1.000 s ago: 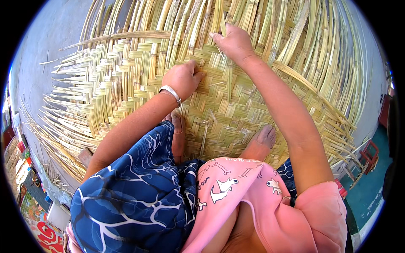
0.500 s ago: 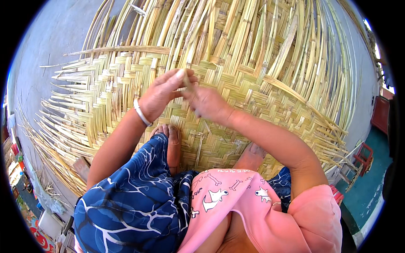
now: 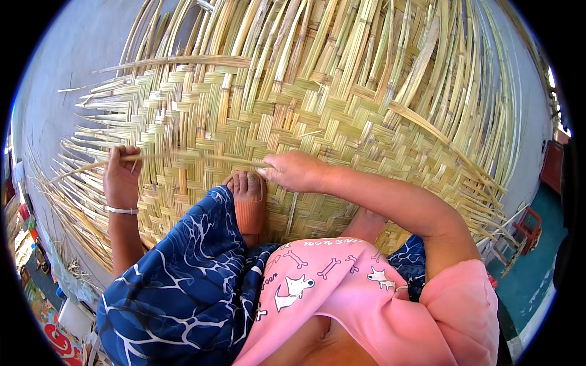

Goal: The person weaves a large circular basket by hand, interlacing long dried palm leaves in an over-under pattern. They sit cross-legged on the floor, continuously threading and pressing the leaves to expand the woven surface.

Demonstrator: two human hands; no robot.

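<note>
A thin, flattened cane strip (image 3: 204,157) stretches between my two hands, slightly blurred by motion. Its left part is in the closed fingers of my left hand (image 3: 122,174), and its left end sticks out past them. My right hand (image 3: 296,171) pinches the other end above my foot. Beneath the strip spreads a woven cane mat (image 3: 293,134) in a twill pattern of pale green and straw-yellow splints. Loose, unwoven cane ends (image 3: 342,43) fan out from its far side, and others poke out at its left edge.
My sandalled foot (image 3: 247,198) stands on the mat. One long splint (image 3: 439,137) lies crosswise over the weave at right, another (image 3: 183,61) at far left. Grey concrete floor (image 3: 67,55) surrounds the mat. A red-framed object (image 3: 526,229) stands on green floor at the right.
My hands have moved apart from the middle, the left one leftward and nearer, the right one slightly nearer. The cane strip now extends lengthwise between them.
</note>
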